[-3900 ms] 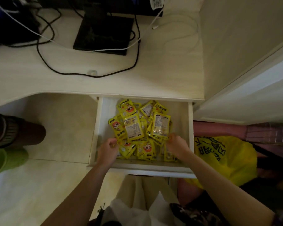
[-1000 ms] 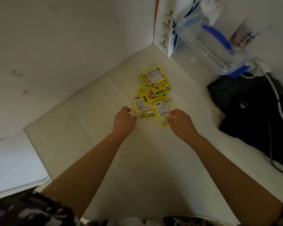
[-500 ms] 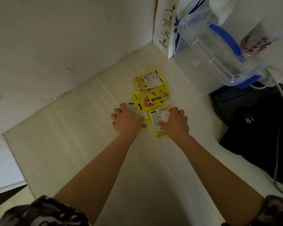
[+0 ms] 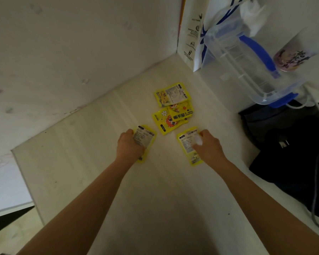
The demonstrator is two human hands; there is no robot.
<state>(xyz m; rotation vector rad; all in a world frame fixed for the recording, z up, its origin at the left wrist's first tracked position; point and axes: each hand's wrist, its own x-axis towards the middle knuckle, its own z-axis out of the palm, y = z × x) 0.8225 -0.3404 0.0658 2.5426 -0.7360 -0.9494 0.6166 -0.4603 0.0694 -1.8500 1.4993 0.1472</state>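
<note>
worktop (image 4: 155, 199) under both hands. left hand (image 4: 130, 144) curls round left hand warmer packet (image 4: 145, 138), right hand (image 4: 209, 147) grips right hand warmer packet (image 4: 187, 146), both packets flat on it. three more packets (image 4: 170, 97) just beyond, between the hands.

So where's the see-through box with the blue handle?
Head view, upper right: the box stands behind the black bag, right of the white paper bag.
</note>
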